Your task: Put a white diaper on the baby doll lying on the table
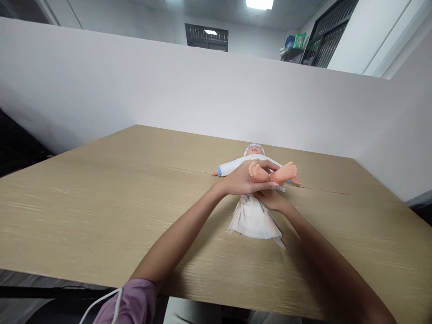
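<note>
A baby doll (232, 168) lies on its back, head toward the far wall, in a white long-sleeved top with blue cuffs and a white printed cap. My left hand (241, 177) is closed round the doll's ankles and holds both feet (285, 173) raised toward me. Below it, my right hand (272, 198) is at the doll's bottom, its fingers closed on the upper end of a white diaper (254, 220). The diaper's flared, ruffled end spreads on the table toward me. My left hand hides the doll's legs, and part of my right hand's fingers are out of sight.
The wood-patterned table (101, 202) reaches back to a white partition (202, 94). A white cable (101, 299) runs by my left sleeve at the near edge. Beyond the partition, a green package (299, 40) sits on a shelf.
</note>
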`<action>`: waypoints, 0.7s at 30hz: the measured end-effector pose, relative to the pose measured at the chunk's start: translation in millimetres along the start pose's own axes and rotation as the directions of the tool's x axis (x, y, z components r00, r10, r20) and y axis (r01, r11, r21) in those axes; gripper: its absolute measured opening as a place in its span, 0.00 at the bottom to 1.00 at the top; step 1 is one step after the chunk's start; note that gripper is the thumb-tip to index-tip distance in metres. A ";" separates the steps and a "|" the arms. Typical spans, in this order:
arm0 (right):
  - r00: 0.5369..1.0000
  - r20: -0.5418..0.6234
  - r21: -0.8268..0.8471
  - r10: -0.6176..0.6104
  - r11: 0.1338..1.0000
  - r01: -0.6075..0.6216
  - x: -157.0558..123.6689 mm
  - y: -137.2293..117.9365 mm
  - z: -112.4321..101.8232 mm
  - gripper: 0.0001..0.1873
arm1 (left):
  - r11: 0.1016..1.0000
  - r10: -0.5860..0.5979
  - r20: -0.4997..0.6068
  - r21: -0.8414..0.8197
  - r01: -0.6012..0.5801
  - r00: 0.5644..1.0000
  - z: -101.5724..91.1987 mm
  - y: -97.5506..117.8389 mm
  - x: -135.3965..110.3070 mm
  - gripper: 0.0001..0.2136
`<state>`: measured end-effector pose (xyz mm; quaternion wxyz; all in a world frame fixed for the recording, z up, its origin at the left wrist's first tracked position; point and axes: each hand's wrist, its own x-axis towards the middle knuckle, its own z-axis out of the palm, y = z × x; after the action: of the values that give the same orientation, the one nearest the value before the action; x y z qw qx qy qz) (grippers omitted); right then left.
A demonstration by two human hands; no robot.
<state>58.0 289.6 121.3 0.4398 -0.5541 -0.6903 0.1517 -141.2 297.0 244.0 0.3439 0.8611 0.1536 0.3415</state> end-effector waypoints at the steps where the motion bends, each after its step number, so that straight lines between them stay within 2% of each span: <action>1: 0.997 0.074 0.007 -0.034 0.999 0.034 -9.0 4.4 -4.0 0.24 | 1.000 0.001 0.005 -0.001 -0.001 1.000 0.6 0.5 -0.4 0.21; 3: 0.984 0.161 0.002 -0.075 0.997 0.076 -30.8 13.1 -12.3 0.17 | 1.000 0.007 0.015 -0.003 -0.007 1.000 2.1 1.3 -1.3 0.20; 5: 0.996 0.086 -0.034 -0.029 0.999 0.032 -54.1 18.4 -19.4 0.18 | 1.000 0.005 0.035 0.006 -0.005 0.999 4.3 1.5 -2.7 0.19; 8: 0.989 -0.149 -0.043 0.024 0.999 -0.031 -79.9 12.6 -27.3 0.38 | 1.000 -0.015 0.077 0.020 0.014 0.997 10.2 0.2 -6.2 0.18; 10: 0.975 -0.218 -0.029 -0.037 0.999 0.032 -85.7 -0.4 -32.0 0.47 | 1.000 -0.016 0.103 0.019 0.014 0.995 16.0 -1.1 -9.7 0.18; 12: 0.973 -0.188 -0.014 -0.134 0.991 0.134 -83.2 -15.5 -37.1 0.44 | 1.000 0.010 0.124 0.012 -0.012 0.992 22.0 -1.9 -14.3 0.18; 15: 0.968 -0.067 0.055 -0.243 0.968 0.247 -73.5 -29.1 -46.6 0.33 | 0.998 0.055 0.133 0.004 -0.056 0.990 26.5 -1.4 -24.9 0.19; 18: 0.951 0.022 0.125 -0.307 0.945 0.302 -68.8 -23.8 -60.8 0.26 | 0.995 0.085 0.125 0.045 -0.091 0.988 21.3 -2.6 -42.2 0.18; 21: 0.912 0.108 0.080 -0.396 0.918 0.389 -73.3 -4.2 -79.7 0.22 | 0.965 0.151 0.135 0.194 -0.175 0.979 10.4 -11.0 -66.7 0.11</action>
<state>117.0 200.2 137.2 0.4339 -0.3811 -0.8085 0.1135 -182.3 266.5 198.7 0.2327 0.9205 0.0955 0.2990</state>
